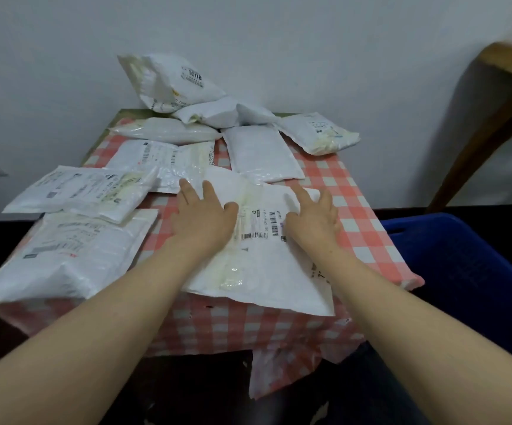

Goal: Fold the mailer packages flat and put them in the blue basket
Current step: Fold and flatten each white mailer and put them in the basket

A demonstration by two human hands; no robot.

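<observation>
From the head view, the person is pressing a white mailer [261, 256] down against the checked tablecloth [368, 222], the mailer lying at the near middle of the table with its near edge overhanging the table's front. The step in hand appears to be the flattening before the fold; in my judgement it is best done by sweeping the trapped air out toward the open end, keeping both palms low and the mailer square to the table edge, then creasing across the label. The left hand [204, 214] is lying released, fingers straight and spread, palm resting on the mailer's left half. The right hand [313, 217] is likewise released, fingers extended and pointing toward 11 o'clock, touching the mailer's right half; neither is grasping anything. The blue basket [463, 265] is standing at 3 o'clock, just beside the table and lower than it; its inside is not showing. Other mailers [74, 240] are lying unfolded from 9 o'clock round to 12 o'clock, some stacked against the wall [248, 32].
</observation>
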